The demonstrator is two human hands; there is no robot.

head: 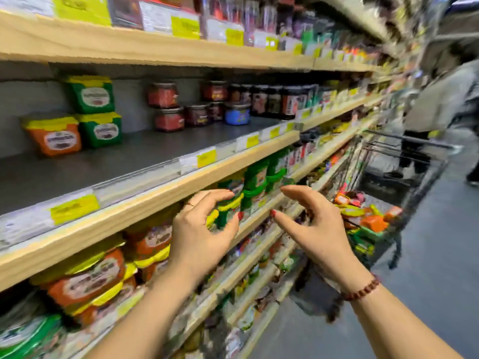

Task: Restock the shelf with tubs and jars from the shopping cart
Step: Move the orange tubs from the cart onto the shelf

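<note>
— Forearms come up bare from the bottom edge. What are the hands doing?

— Both hold nothing. The left hand (pixel 202 234) has its fingers and thumb curved like a loose claw, with a thin ring (pixel 191 204) on one finger. The right hand (pixel 316 229) mirrors it, with a bead bracelet (pixel 361 290) at the wrist. The nails are red. The two hover apart, just below the front lip of the shelf (pixel 155 200).

— And the shelf itself?

— It has a pale wooden edge, a clear strip of yellow and white price tags (pixel 206 158), and a flat matt grey deck.

— What stands on it?

— Far back on the left is an orange tub (pixel 55 137) with a yellow lid. Just beside it are two green tubs (pixel 99 129), one stacked on the other. All are squarish with rounded corners and an oval white label. To their right are short jars (pixel 168 119) with dark lids and red labels, some stacked in twos.

— The cart?

— Past the shelf's right end, down the aisle, stands a black wire shopping cart (pixel 404 161). It holds orange and green packs (pixel 368 216), too blurred to read. A person in a grey coat (pixel 445 104) stands beyond it.
</note>
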